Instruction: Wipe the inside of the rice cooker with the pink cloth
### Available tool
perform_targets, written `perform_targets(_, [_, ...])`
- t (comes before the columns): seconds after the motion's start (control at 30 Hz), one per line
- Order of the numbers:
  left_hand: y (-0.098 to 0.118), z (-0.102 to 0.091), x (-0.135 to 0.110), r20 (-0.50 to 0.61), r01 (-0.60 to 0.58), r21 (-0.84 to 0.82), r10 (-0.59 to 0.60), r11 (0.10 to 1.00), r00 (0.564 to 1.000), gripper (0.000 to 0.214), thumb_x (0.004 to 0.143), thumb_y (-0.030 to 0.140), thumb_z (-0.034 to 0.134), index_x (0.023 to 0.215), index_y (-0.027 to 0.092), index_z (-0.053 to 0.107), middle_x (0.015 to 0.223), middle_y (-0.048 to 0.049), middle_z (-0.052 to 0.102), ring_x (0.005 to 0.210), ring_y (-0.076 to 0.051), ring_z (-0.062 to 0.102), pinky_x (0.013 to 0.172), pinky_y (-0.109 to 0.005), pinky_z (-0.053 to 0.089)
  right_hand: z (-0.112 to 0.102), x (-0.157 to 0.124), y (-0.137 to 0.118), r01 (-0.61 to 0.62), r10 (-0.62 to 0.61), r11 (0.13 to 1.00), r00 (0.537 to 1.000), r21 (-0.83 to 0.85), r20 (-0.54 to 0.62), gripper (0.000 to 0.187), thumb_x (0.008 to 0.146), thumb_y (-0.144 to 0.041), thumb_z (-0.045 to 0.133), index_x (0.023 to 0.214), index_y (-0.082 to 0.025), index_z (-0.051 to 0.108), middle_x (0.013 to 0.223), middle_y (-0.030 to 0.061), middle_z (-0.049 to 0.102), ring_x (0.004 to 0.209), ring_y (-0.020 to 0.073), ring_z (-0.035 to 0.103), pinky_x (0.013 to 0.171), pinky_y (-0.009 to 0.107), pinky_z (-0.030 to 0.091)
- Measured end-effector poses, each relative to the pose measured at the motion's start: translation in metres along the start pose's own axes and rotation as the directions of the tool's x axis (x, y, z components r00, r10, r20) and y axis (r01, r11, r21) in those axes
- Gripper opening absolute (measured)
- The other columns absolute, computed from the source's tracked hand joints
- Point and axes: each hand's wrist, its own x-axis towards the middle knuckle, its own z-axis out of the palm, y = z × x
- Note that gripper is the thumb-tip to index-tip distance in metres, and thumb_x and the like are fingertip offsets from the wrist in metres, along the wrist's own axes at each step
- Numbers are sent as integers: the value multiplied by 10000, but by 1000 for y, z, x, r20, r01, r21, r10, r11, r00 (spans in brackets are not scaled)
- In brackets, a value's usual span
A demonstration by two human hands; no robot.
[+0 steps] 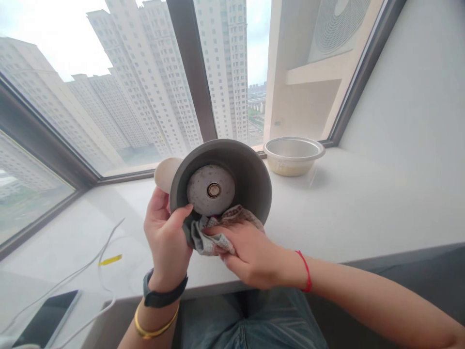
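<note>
My left hand (165, 237) grips the rim of a round grey cooker body (250, 174), tilted so its inside faces me. At its bottom sits a pale heating plate (201, 191) with a small metal button in the centre. My right hand (250, 254) presses a crumpled patterned cloth (210, 237) against the lower inside wall of the cooker. A beige lid or handle part (165, 172) sticks out behind the cooker's left edge.
A white windowsill counter (363, 203) runs under large windows. A metal inner pot (293, 154) stands at the back right. A white cable (105, 242) with a yellow tag and a dark phone (47, 317) lie at the left. My jeans show below.
</note>
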Motion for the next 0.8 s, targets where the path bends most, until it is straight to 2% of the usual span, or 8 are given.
perform_targets(0.1, [0, -5, 6, 14, -5, 12, 5, 1000, 1000, 496, 654, 55, 666, 1091, 283, 721, 1018, 21, 706, 949, -196, 623, 797, -249, 507, -27, -7, 21, 36, 29, 938, 983, -346, 182, 437, 873, -295, 542, 1283, -170, 632, 1091, 132, 723, 1002, 291, 644, 939, 458, 405])
perform_targets(0.2, [0, -6, 13, 49, -9, -1, 9, 1000, 999, 503, 619, 37, 630, 1060, 257, 728, 1010, 9, 704, 906, -177, 606, 751, -221, 486, -57, 5, 42, 159, 19, 799, 957, -580, 288, 368, 895, -329, 520, 1171, -157, 692, 966, 134, 730, 910, 272, 645, 918, 455, 381])
perform_targets(0.3, [2, -7, 24, 80, -3, -1, 3, 1000, 997, 508, 584, 38, 606, 1032, 246, 725, 964, -3, 694, 864, -178, 597, 682, -212, 475, -82, 29, 56, 308, -34, 652, 925, -693, 379, 333, 892, -357, 530, 1076, -153, 717, 875, 108, 721, 859, 253, 626, 959, 460, 348])
perform_targets(0.43, [6, -9, 43, 151, 44, 13, -45, 999, 988, 550, 527, 44, 596, 1037, 212, 718, 880, -13, 682, 748, -167, 579, 575, -206, 439, -106, 60, 68, 490, -79, 432, 857, -757, 510, 345, 858, -422, 576, 1051, -175, 722, 787, 53, 691, 840, 255, 597, 1051, 496, 285])
perform_targets(0.5, [8, -9, 52, 181, 61, 30, -66, 998, 981, 532, 507, 49, 591, 1003, 191, 717, 807, -7, 668, 686, -154, 563, 540, -202, 415, -117, 70, 73, 549, -123, 371, 829, -749, 546, 336, 822, -419, 624, 1025, -172, 725, 788, 42, 679, 885, 259, 584, 1098, 501, 242])
perform_targets(0.57, [9, -7, 59, 215, 57, 52, -67, 997, 974, 503, 495, 54, 580, 962, 180, 715, 755, -2, 653, 640, -142, 544, 515, -199, 399, -128, 76, 76, 582, -192, 378, 810, -720, 554, 286, 793, -379, 656, 971, -165, 722, 814, 41, 670, 957, 258, 562, 1121, 507, 210])
perform_targets(0.67, [10, -2, 69, 267, 55, 72, -73, 996, 961, 483, 476, 58, 565, 922, 172, 711, 722, -7, 639, 589, -133, 519, 465, -196, 364, -141, 73, 76, 592, -245, 475, 800, -651, 548, 269, 817, -404, 645, 949, -177, 704, 862, 37, 661, 1027, 249, 527, 1108, 542, 205])
perform_targets(0.8, [12, 10, 90, 357, 143, 90, -165, 986, 919, 516, 450, 55, 571, 932, 158, 722, 734, -33, 654, 532, -148, 521, 410, -212, 322, -147, 53, 70, 561, -127, 513, 798, -650, 589, 446, 811, -583, 655, 1029, -196, 694, 956, 61, 669, 1043, 272, 532, 1081, 546, 222])
